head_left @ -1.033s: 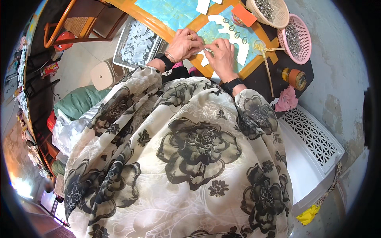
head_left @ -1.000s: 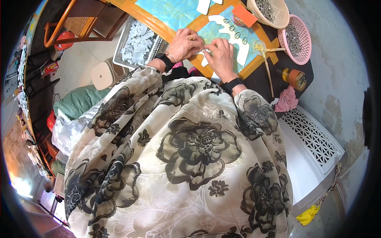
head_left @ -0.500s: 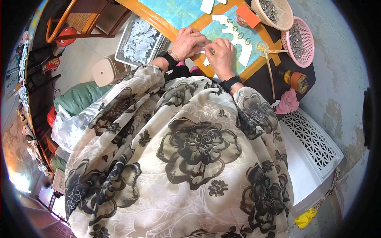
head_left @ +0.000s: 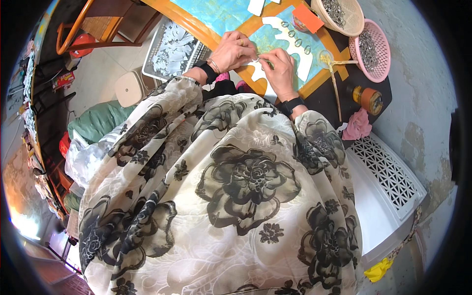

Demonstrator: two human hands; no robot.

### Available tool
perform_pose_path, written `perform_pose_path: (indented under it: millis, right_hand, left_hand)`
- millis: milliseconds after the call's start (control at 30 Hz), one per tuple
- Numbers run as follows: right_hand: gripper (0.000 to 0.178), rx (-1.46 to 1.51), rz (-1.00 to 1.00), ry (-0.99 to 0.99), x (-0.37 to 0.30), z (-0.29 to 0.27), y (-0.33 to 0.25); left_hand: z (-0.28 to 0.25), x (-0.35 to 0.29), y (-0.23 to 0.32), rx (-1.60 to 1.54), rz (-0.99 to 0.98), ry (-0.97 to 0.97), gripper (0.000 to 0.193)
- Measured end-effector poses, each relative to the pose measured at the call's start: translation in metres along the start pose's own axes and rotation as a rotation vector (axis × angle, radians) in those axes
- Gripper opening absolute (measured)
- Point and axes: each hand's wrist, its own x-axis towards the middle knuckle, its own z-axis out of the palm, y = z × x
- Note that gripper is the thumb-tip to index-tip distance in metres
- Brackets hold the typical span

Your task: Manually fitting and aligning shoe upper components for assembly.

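Note:
My left hand [head_left: 233, 51] is above the near edge of the work table, its fingers closed on a small white strip [head_left: 255, 60]. Facing it, my right hand [head_left: 279, 71] pinches what looks like a small metal ring [head_left: 270, 64], partly hidden by the fingers. The fingertips of both hands almost meet at the strip's end. Just right of them lies a curved white piece with tabs [head_left: 304, 63], with several metal rings [head_left: 292, 34] along its tabs. Part of another white tabbed piece [head_left: 258, 73] shows below my hands.
A beige basket [head_left: 358, 24] and a pink basket [head_left: 382, 64] hold metal parts at the right. A glue-smeared round dish [head_left: 325, 59] with sticks and a jar [head_left: 372, 102] stand nearby. Left of the table is a crate [head_left: 158, 73] of white pieces, beside a beige stool [head_left: 129, 89].
My right hand has shifted slightly right and down, its fingertips drawing back from the left hand's. More of the lower white tabbed piece shows. My left hand stays nearly in place.

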Motion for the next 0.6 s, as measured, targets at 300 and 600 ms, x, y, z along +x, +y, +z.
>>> perform_pose_path:
  millis: [300,600]
  right_hand:
    - [0.008,-0.15,-0.2,-0.144,0.014,-0.009,0.002]
    - [0.008,-0.219,-0.277,-0.036,0.017,0.001,-0.001]
  left_hand:
    - [0.007,-0.005,0.002,0.023,-0.036,0.041,0.013]
    - [0.003,-0.002,0.003,-0.03,-0.091,-0.007,0.013]
